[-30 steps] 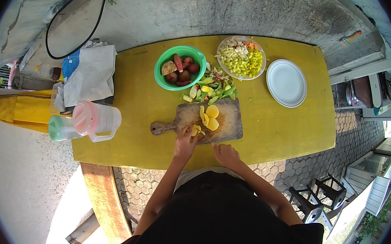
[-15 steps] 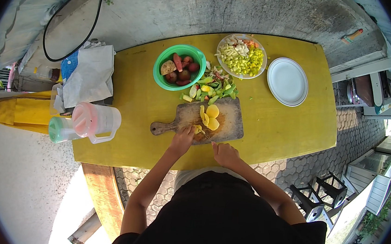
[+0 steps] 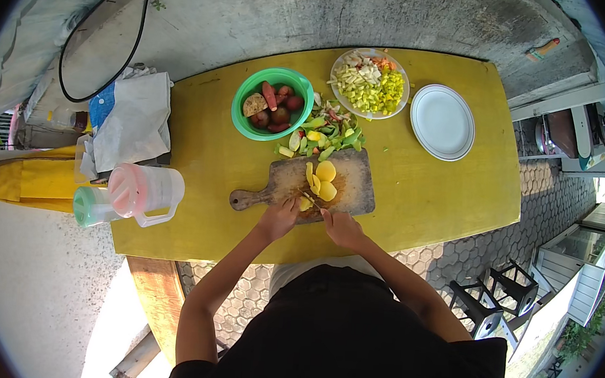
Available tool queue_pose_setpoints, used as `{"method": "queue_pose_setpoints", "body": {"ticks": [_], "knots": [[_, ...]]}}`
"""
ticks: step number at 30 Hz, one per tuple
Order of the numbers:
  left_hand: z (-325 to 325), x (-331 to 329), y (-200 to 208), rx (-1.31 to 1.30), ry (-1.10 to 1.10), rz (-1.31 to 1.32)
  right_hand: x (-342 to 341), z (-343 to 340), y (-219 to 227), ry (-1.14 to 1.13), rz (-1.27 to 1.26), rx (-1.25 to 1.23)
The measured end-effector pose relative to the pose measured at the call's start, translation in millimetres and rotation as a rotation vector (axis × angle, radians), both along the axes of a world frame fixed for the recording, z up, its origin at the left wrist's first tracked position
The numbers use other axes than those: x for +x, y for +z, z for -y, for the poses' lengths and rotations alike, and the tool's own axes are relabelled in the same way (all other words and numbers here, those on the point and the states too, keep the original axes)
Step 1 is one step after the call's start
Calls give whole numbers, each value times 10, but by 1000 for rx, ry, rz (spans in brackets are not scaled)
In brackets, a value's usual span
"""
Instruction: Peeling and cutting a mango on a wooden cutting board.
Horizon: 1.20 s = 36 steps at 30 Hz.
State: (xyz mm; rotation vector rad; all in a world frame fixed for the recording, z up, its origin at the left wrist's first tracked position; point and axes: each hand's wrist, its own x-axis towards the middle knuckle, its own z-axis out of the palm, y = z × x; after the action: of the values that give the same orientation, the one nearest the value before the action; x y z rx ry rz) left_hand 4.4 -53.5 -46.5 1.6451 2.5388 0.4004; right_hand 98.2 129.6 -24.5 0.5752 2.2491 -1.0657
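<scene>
A worn wooden cutting board (image 3: 358,179) with a handle on its left lies near the front of the yellow table. My left hand (image 3: 280,216) is closed at the board's lower left edge, its fingertips holding a small yellow piece (image 3: 305,203). Its kind I cannot make out. My right hand (image 3: 342,228) grips a knife (image 3: 316,203), whose thin blade points left toward that piece. Further up the board are several smooth yellow slices (image 3: 326,170), some round, some narrow. Just beyond the board lies a heap of green and reddish peelings (image 3: 329,134).
A green bowl (image 3: 238,115) of reddish fruit or roots stands far left. A plate (image 3: 333,87) of diced pieces and stacked white plates (image 3: 442,122) stand far right. Two lidded pitchers, pink-topped (image 3: 162,190) and green-topped (image 3: 89,206), sit at the left edge beside white bags (image 3: 135,124).
The knife and my right hand have moved slightly up and left, closer to my left hand and the yellow piece. The whole view has shifted a little.
</scene>
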Motion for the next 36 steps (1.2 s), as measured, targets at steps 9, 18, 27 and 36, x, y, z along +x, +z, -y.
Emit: {"method": "queue_pose_setpoints", "body": {"ticks": [9,18,27,36], "knots": [[-15,13,-21,35,21,-67,202,-275,301,91,40,15],[1,-19,-39,-24,-74,-119,167,-218,111,127,126,47],[14,-85,50,36,-78,15,24,-226,290,70,142,49],[-42,-68,96,30,-40,33,40,-124,258,138,99,93]]}}
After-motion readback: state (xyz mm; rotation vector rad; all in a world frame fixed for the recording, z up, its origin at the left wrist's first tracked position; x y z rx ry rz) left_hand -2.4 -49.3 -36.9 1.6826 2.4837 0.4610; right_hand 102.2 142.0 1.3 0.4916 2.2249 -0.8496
